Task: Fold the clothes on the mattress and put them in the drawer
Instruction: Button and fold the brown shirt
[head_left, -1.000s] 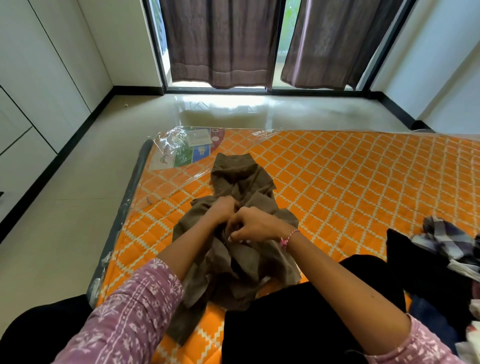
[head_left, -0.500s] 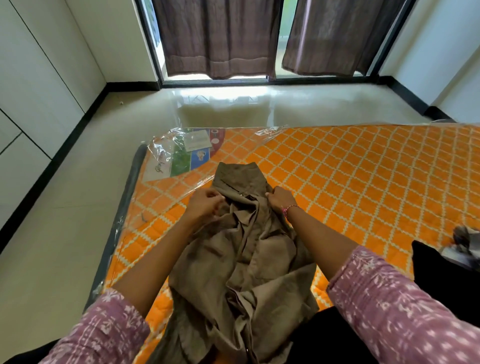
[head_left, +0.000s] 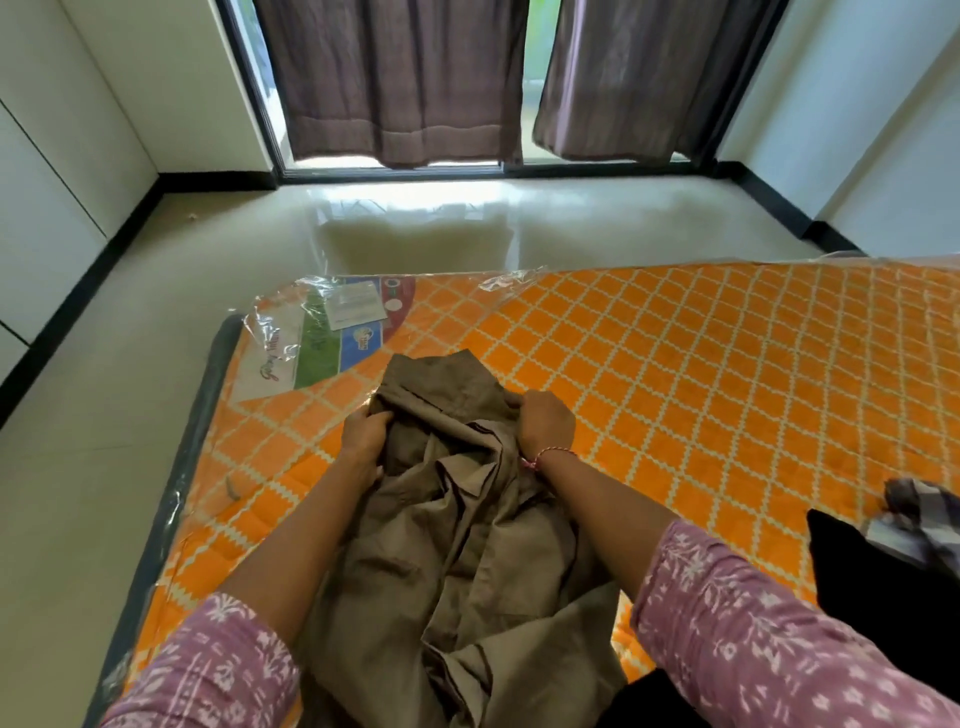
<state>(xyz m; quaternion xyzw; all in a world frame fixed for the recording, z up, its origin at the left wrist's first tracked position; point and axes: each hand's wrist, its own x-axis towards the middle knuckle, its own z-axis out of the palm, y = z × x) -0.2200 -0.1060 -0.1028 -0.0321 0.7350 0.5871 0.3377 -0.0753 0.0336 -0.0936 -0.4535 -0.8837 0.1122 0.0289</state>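
A crumpled brown garment (head_left: 457, 545) lies lengthwise on the orange patterned mattress (head_left: 727, 374), its top end pointing toward the window. My left hand (head_left: 366, 434) grips the fabric at the upper left of the garment. My right hand (head_left: 545, 423), with a pink thread bracelet at the wrist, grips the upper right edge. Both hands hold the top part slightly apart from each other. The lower part of the garment runs between my forearms toward me.
A black garment (head_left: 872, 571) and a checked cloth (head_left: 919, 514) lie at the right edge of the mattress. Clear plastic wrap with a label (head_left: 332, 332) covers the mattress's far left corner. Tiled floor (head_left: 156, 322), white cabinets (head_left: 47, 171) on the left, curtains (head_left: 395, 83) ahead.
My hands moved from the bunched middle of the garment up to its top end and spread apart. The garment now lies stretched out lengthwise. The view tilted forward.
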